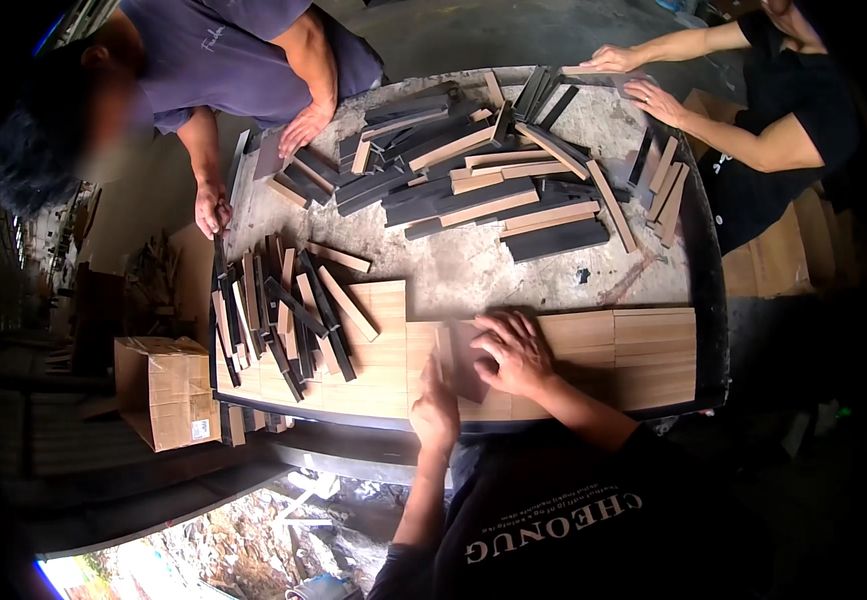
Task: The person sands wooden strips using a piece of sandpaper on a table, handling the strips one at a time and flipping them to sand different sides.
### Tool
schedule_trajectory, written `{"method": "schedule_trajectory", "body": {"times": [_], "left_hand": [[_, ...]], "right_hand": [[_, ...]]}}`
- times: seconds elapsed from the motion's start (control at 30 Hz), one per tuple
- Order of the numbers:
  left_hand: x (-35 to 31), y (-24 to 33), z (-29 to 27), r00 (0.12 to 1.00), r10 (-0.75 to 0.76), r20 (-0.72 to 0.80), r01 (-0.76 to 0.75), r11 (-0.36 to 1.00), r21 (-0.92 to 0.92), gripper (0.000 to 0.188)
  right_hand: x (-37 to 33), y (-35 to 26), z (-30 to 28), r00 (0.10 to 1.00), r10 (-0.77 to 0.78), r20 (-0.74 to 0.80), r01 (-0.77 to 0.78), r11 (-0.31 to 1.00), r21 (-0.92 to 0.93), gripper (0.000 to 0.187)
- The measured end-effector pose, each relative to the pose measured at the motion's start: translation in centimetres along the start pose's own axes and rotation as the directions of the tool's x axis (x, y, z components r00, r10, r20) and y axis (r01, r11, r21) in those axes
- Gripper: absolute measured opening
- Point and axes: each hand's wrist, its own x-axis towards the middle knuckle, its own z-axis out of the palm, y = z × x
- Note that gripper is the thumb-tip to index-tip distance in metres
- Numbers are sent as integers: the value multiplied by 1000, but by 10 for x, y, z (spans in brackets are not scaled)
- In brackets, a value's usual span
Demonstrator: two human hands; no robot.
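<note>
Near the front edge of the table, my left hand [435, 412] is closed around the lower end of a short wooden strip [443, 350], which points away from me. Beside it, my right hand [515, 352] has its fingers curled at a brown sheet that looks like sandpaper [468, 372]. The sheet lies against the right side of the strip, and its far part is blurred. Under both hands is a layer of pale wooden strips [608, 360] laid edge to edge.
Dark and pale strips [473, 190] lie heaped at the far middle. Another loose pile [293, 310] sits at left on the wooden layer. Co-workers stand at the far left [308, 125] and far right [653, 100], hands at the table. A cardboard box [178, 395] stands left.
</note>
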Motion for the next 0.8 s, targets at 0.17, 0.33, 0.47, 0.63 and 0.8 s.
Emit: {"method": "schedule_trajectory", "body": {"times": [0.17,0.33,0.47,0.63,0.8], "left_hand": [[17,21,-6,961,253,109,-273,815,511,65],[99,29,-3,974,194,115,-225,871,436,58],[62,69,-27,963,132,234,-225,875,430,58],[66,55,-2,888,-101,448,-183,816,548,62],[131,48,-7,985,128,119,-173,795,581,63]], "right_hand": [[0,3,1,1000,5,-2,-5,999,-31,30],[2,-3,3,1000,-8,18,10,994,-107,31],[3,1,-4,1000,22,20,-20,996,-87,30],[-1,2,-3,1000,8,25,-6,996,-86,30],[-2,-2,1,1000,-16,-21,15,999,-47,28]]}}
